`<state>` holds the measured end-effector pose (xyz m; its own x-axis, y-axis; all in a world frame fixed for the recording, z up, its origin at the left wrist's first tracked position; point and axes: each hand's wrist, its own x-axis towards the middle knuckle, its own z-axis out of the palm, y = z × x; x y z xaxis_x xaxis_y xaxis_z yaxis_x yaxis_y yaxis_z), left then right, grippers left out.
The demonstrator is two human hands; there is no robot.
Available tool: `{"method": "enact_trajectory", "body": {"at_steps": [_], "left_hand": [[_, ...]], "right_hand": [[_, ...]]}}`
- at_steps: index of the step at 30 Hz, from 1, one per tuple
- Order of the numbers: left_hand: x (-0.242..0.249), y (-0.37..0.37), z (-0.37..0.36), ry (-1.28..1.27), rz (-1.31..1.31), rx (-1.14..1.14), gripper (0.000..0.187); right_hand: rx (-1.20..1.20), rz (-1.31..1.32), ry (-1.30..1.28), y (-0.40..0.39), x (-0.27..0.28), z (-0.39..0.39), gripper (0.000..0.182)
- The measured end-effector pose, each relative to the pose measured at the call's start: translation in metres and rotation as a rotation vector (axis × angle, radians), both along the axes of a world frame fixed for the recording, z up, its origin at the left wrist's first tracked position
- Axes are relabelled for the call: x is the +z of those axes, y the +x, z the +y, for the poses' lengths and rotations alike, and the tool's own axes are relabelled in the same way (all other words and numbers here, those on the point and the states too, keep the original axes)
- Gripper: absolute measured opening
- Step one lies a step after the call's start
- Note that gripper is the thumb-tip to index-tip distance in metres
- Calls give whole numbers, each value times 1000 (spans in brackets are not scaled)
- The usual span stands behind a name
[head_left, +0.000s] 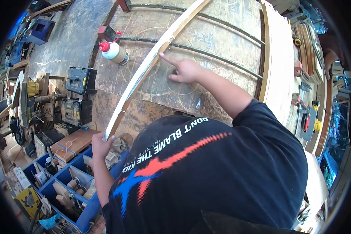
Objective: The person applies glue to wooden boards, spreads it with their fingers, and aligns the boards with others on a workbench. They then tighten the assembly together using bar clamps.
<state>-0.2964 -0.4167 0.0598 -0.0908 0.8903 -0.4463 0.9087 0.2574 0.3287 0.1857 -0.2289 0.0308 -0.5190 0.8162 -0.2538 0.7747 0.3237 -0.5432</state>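
Observation:
A long wooden strip (pixel 164 47) runs slantwise across the workbench, its face coated with white glue that bulges over the edge in places. My left hand (pixel 101 145) is closed around the strip's near end. Over the bench, my right hand (pixel 185 71) holds nothing; its index finger is stretched out and its tip touches or nearly touches the strip's right edge. The thumb stands apart from that finger. A glue bottle (pixel 114 53) with a red cap stands on the bench left of the strip.
Metal clamp bars (pixel 218 57) cross the worn workbench (pixel 144 23), with pale boards (pixel 279 58) along its right side. Two black tool cases (pixel 81 80) and a blue compartment crate (pixel 62 183) sit at left. Another person's arm (pixel 330 58) shows at far right.

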Motion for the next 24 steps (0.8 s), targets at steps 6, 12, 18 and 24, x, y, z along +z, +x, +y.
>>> {"method": "enact_trajectory", "body": {"at_steps": [6, 12, 18, 24], "left_hand": [[-2, -10, 0, -36, -39, 65, 40], [28, 3, 5, 2, -40, 12, 36], [11, -15, -3, -25, -211, 86, 35], [5, -27, 5, -182, -430, 145, 32]], "right_hand": [[-24, -240, 315, -17, 19, 10, 91], [252, -562, 225, -82, 43, -6, 88], [405, -293, 414, -21, 29, -20, 81], [-490, -130, 636, 66, -22, 103, 88]]}}
